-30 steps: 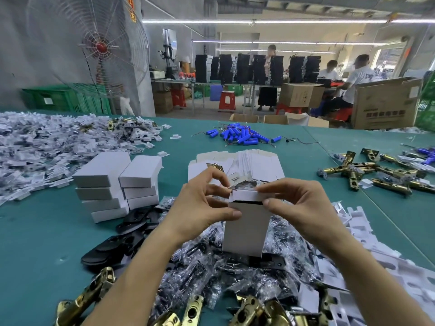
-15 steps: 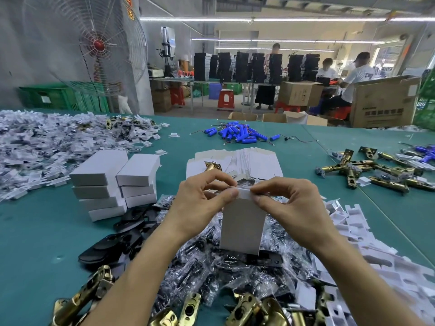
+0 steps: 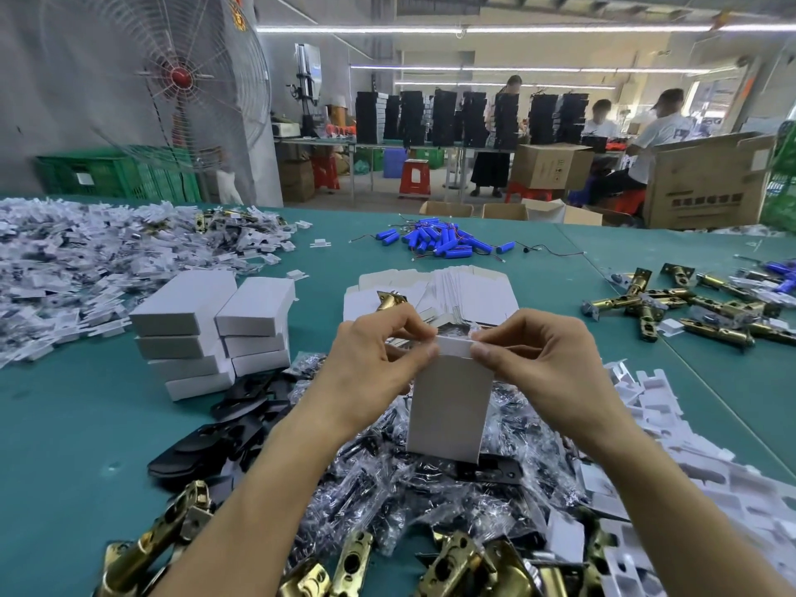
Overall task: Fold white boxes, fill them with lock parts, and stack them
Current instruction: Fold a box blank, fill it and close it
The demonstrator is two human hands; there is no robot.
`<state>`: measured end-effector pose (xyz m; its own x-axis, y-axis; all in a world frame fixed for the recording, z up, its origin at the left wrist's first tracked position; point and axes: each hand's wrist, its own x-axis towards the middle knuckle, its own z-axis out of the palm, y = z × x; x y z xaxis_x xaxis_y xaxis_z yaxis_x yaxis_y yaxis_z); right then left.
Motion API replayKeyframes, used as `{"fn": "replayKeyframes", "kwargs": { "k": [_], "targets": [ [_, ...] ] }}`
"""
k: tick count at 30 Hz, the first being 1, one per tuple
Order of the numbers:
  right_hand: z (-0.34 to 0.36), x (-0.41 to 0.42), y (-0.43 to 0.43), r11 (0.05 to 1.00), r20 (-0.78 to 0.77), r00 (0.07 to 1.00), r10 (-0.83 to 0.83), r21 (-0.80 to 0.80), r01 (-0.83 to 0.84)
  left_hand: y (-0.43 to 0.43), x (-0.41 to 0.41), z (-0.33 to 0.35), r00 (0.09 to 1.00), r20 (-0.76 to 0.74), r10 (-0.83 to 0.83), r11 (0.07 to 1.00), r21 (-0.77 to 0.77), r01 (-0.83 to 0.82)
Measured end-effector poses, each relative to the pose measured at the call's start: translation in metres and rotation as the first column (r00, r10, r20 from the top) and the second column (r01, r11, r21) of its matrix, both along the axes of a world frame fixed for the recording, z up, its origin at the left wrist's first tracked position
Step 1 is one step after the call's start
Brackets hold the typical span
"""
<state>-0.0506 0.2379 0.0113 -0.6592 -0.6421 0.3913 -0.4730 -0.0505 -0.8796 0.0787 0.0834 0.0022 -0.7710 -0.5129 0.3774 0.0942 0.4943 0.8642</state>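
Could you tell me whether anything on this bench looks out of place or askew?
One brass latch lies alone on the flat box blanks, away from the other latches. The stacked white boxes sit unevenly, lower ones splayed out of line.

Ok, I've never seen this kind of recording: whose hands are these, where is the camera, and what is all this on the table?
No machine here: a person works with bare hands, filmed by a wide-angle camera worn on their head, looking forward and down. The left hand and right hand pinch the top flap of an upright white box. On the green table: stacked finished boxes at left, flat box blanks behind the hands, bagged parts below the box, brass latches at right, and blue cylinders with wires farther back.
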Motion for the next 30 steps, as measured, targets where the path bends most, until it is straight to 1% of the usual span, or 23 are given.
{"fn": "replayKeyframes", "kwargs": {
  "k": [3,6,8,11,14,17,21,23,25,27,30],
  "targets": [
    [0.008,-0.005,0.0,0.996,-0.013,0.999,0.036,0.077,-0.035,0.0,0.0,0.002,1.0,0.008,0.015,0.999,0.039,-0.015],
    [0.013,-0.009,0.002,0.987,-0.062,0.995,0.073,0.146,-0.064,0.0,0.0,0.002,0.999,0.01,0.033,0.999,0.04,-0.033],
    [0.013,-0.009,0.005,0.985,-0.07,0.993,0.093,0.149,-0.082,0.0,0.0,0.002,0.999,0.003,0.041,0.999,0.034,-0.041],
    [0.009,-0.008,0.011,0.987,-0.044,0.991,0.126,0.109,-0.12,0.001,0.0,0.001,0.999,0.001,0.035,0.998,0.047,-0.035],
    [0.005,-0.008,0.012,0.99,-0.06,0.993,0.101,0.107,-0.094,0.001,0.0,0.002,0.999,0.013,0.029,0.998,0.052,-0.03],
    [0.008,-0.007,0.007,0.99,-0.134,0.989,0.07,0.13,-0.052,0.001,0.0,0.002,1.0,0.017,0.021,0.998,0.053,-0.021],
    [0.013,-0.004,-0.003,0.987,-0.319,0.946,0.061,0.158,-0.01,0.002,0.0,0.001,0.999,0.027,0.025,0.999,0.024,-0.026],
    [0.012,-0.003,-0.008,0.989,-0.335,0.94,0.065,0.146,-0.016,0.002,0.0,0.001,0.998,0.042,0.049,0.999,0.009,-0.049],
    [0.01,-0.002,-0.01,0.991,-0.329,0.942,0.067,0.134,-0.024,0.002,0.0,0.002,0.997,0.056,0.06,0.996,0.055,-0.063],
    [0.01,-0.001,-0.009,0.991,-0.326,0.942,0.074,0.13,-0.033,0.002,-0.001,0.003,0.996,0.065,0.056,0.989,0.135,-0.065],
    [0.011,-0.001,-0.007,0.988,-0.332,0.938,0.1,0.146,-0.053,0.003,-0.002,0.003,0.994,0.105,0.012,0.975,0.221,-0.035]
  ]
}}
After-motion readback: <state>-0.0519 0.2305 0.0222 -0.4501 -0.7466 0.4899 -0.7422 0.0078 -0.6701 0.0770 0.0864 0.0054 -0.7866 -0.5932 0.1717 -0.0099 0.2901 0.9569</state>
